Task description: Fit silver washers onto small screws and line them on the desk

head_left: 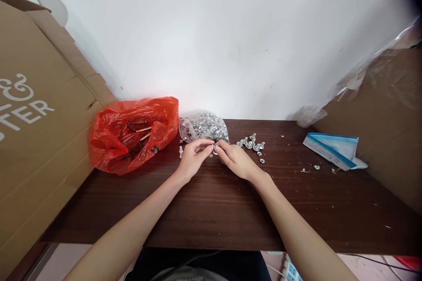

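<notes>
My left hand and my right hand meet fingertip to fingertip above the table, both closed in a pinch. Between them shows a small silver metal bolt with a wide round head, partly hidden by the fingers. Just behind the hands lies a clear plastic bag full of shiny metal hardware. To the right of my right hand, several similar bolts lie in a loose group, with small nuts beside them. Another small silver piece lies left of my left hand.
An open red plastic bag holding copper-coloured rods stands at the left, against a large cardboard box. At the right are a blue-and-white packet, a clear plastic cup and another carton. Scraps dot the dark wooden table.
</notes>
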Available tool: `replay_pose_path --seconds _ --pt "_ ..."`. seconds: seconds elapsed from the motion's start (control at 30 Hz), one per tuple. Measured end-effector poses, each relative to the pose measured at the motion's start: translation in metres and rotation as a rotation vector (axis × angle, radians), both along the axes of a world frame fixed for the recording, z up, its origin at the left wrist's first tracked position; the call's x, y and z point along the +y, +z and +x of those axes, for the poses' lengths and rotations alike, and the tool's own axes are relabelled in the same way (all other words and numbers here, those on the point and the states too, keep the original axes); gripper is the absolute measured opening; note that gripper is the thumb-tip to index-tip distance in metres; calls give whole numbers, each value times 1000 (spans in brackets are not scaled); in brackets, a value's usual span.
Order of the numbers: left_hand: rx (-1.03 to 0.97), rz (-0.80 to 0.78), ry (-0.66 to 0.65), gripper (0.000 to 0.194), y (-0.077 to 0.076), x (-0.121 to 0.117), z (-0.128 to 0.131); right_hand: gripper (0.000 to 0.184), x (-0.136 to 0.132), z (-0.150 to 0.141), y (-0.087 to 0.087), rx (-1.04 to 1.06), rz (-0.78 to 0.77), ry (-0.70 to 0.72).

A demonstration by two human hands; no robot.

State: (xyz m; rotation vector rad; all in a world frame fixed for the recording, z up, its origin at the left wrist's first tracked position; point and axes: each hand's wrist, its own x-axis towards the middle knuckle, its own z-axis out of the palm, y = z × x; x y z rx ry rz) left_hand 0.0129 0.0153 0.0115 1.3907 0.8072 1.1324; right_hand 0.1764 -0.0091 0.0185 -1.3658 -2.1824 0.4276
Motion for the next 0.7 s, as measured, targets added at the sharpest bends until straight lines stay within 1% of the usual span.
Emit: replay_pose_path --seconds 0.13,0.27,0.47,0.7 --pt "-25 26 28 17 -2 2 0 28 0 0 -1 -16 1 6" --pt "-27 -31 68 19 -2 3 0 29 0 2 -1 3 -4 2" --pt "-28 -54 34 20 -1 3 -1 31 1 1 -2 47 -11 45" --pt "17 -72 -3 24 -1 4 -3 34 0 0 -1 39 -20 36"
